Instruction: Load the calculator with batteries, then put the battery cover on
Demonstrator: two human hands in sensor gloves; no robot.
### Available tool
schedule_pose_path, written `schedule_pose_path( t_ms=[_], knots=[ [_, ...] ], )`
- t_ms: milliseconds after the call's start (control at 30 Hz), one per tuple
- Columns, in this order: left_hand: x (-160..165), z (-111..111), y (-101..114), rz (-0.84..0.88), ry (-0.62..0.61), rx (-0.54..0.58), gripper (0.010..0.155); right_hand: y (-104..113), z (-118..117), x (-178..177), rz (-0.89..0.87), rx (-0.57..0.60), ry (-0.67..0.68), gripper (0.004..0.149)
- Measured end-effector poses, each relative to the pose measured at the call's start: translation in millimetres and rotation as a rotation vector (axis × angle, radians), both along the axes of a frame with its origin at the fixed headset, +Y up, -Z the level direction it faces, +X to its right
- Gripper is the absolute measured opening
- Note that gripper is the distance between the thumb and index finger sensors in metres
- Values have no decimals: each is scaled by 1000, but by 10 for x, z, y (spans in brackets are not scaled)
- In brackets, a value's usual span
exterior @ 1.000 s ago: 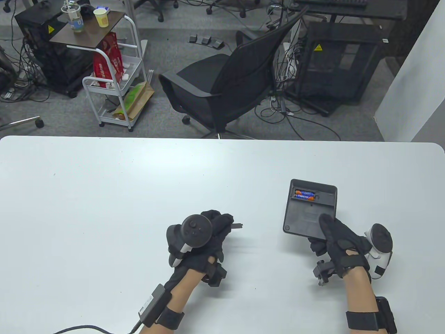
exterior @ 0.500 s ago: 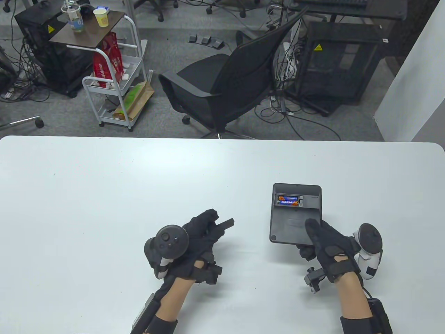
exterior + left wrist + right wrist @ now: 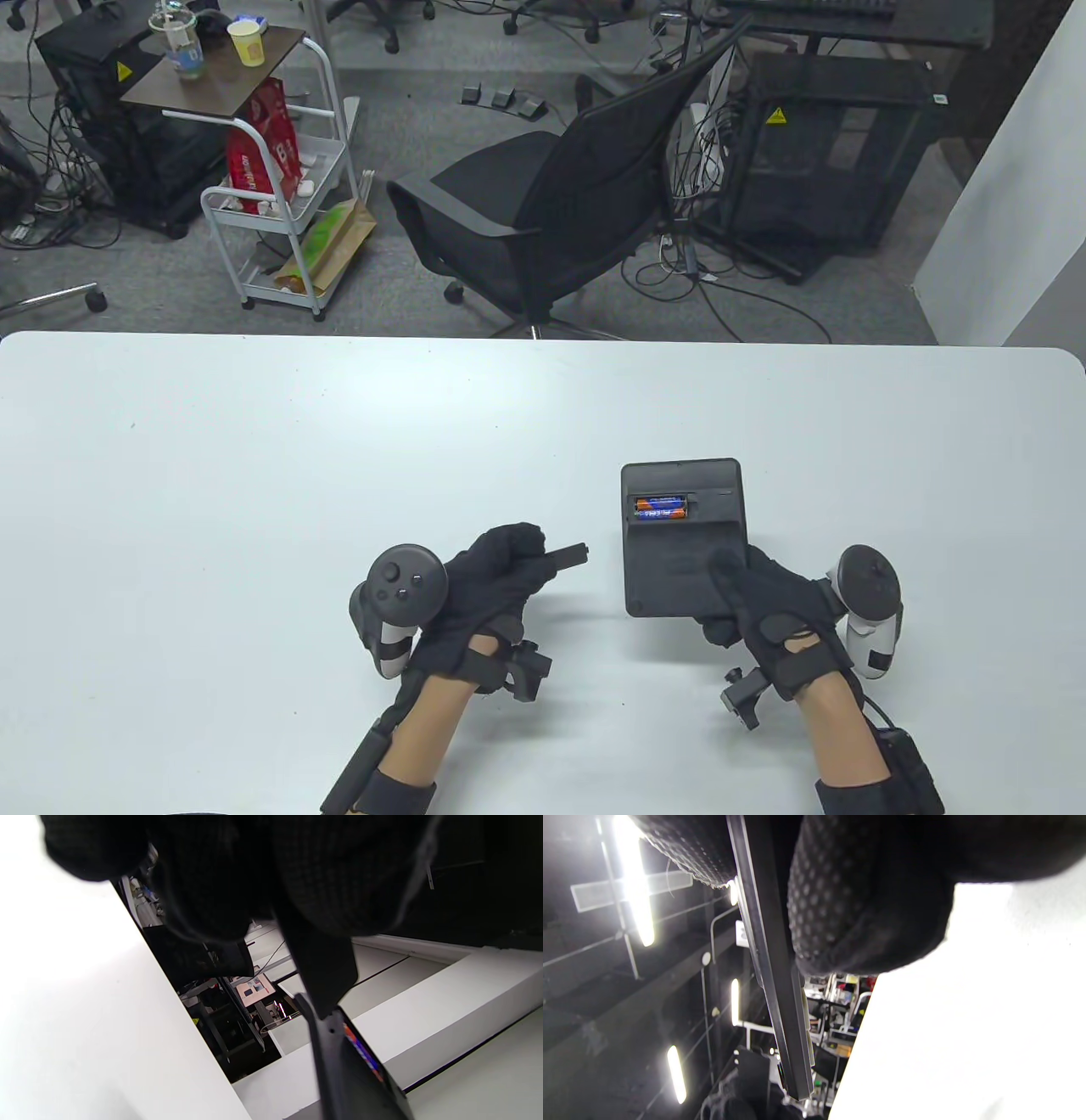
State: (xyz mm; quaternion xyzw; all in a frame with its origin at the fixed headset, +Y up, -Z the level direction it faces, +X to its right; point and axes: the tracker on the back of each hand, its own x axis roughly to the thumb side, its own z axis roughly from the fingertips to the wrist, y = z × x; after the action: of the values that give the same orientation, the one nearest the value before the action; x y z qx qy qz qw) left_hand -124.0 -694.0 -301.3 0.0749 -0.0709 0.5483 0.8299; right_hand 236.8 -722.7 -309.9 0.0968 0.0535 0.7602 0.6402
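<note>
The black calculator [image 3: 685,543] is back side up, with two orange-and-blue batteries [image 3: 660,508] lying in its uncovered compartment near the far edge. My right hand [image 3: 747,598] grips the calculator's near edge, thumb on its back, and holds it off the table. In the right wrist view the calculator [image 3: 772,984] shows edge-on between my fingers. My left hand [image 3: 501,569] pinches the small black battery cover [image 3: 567,555], which points right toward the calculator, a short gap away. In the left wrist view the cover [image 3: 322,963] hangs from my fingers just above the calculator's edge [image 3: 339,1069].
The white table [image 3: 254,475] spreads wide to the left and far side. A black office chair [image 3: 560,212] stands beyond the far edge, with a white trolley [image 3: 280,212] to its left.
My right hand has carried the calculator left, toward my left hand. My left hand shifted and turned, and the cover now points at the calculator with a smaller gap.
</note>
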Motion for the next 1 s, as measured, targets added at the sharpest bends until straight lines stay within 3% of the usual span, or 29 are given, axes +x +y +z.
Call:
schedule_pose_path(
  t_ms=[433, 1000],
  knots=[
    [73, -8, -90, 161, -63, -145, 48, 5, 110, -403, 186, 88, 100, 52],
    [204, 48, -113, 175, -63, -177, 50, 77, 213, -561, 326, 186, 76, 51]
  ],
)
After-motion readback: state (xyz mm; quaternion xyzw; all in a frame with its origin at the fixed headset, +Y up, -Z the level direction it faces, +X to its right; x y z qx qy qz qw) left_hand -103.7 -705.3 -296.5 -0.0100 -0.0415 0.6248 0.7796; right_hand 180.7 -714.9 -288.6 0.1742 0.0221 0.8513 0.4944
